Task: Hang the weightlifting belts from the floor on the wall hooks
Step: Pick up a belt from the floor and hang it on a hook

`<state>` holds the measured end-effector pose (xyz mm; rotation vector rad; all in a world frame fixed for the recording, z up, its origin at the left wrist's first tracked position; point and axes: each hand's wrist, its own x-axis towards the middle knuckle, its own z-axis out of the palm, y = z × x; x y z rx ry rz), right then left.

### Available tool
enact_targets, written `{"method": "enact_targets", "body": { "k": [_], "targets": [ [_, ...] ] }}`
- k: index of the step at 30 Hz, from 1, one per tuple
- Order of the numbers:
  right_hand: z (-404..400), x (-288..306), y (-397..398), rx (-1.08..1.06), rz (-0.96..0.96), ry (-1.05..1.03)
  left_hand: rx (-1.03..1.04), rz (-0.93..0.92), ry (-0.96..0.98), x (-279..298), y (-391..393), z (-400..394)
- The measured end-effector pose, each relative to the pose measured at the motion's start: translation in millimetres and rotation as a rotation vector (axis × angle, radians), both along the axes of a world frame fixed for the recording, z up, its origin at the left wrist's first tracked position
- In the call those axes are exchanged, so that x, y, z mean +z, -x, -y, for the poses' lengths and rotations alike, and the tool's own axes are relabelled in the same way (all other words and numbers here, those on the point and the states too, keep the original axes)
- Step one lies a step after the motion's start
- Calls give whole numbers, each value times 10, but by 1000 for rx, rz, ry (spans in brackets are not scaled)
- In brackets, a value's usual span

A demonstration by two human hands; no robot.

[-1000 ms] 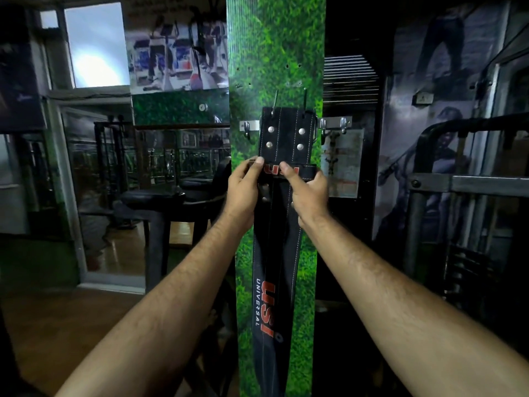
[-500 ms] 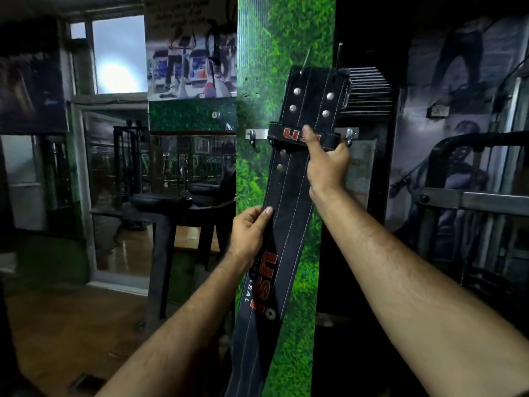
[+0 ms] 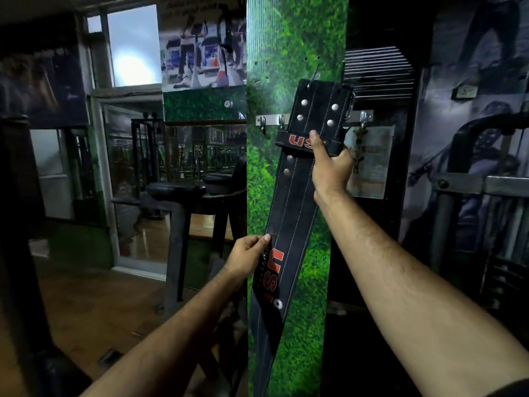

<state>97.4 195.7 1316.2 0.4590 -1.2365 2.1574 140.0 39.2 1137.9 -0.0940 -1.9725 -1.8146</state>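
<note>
Left hand (image 3: 247, 257): nearest of the two, low and to the left; thumb and fingers pinch the left edge of the belt's lower stretch, just above the red lettering.

Right hand (image 3: 332, 164): higher and farther out; it grips the belt at its keeper loop, thumb laid over the front of the loop, the other fingers curled behind the right edge.

Hands together or apart: well apart, one low and one high, both clamped on the same belt.

Belt (image 3: 294, 207): black leather with white stitching and steel rivets; it runs tilted from below the left hand up past the right hand, its buckle end uppermost, lying against the green grass-print panel (image 3: 286, 38).

Hook rail (image 3: 269, 120): a metal strip with small hooks, on the panel just above the right hand; the belt's upper end crosses in front of it, and two thin metal prongs show above the belt's top edge.

Progress: this belt is off the floor and raised to the hooks, but whether its buckle has caught on anything cannot be told; both hands carry it, so I judge the hanging not yet finished.

Left to do: seat the buckle end, let go, then see to any other belts; no floor belts show here.
</note>
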Motion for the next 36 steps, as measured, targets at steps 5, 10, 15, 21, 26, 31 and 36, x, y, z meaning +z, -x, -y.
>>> {"method": "enact_targets", "body": {
  "k": [5,10,15,21,26,31,36],
  "targets": [
    [82,-9,-56,81,114,-83,-23,-149,-92,837,-11,-157],
    [-9,10,-76,58,99,-34,39,-231,-115,1265,15,-391],
    [-107,-10,-40,-176,2,-20,33,-230,-86,851,84,-510],
    [-69,-324,39,-291,-9,-95,28,-107,-116,17,-110,-593],
    [11,-495,52,-254,58,-99,59,-20,-89,-248,-174,-449],
    [96,-508,72,-230,92,-72,67,-4,-42,-309,-167,-261],
    [136,-468,88,-83,165,-77,39,71,-75,-131,-111,-147]
  ]
}}
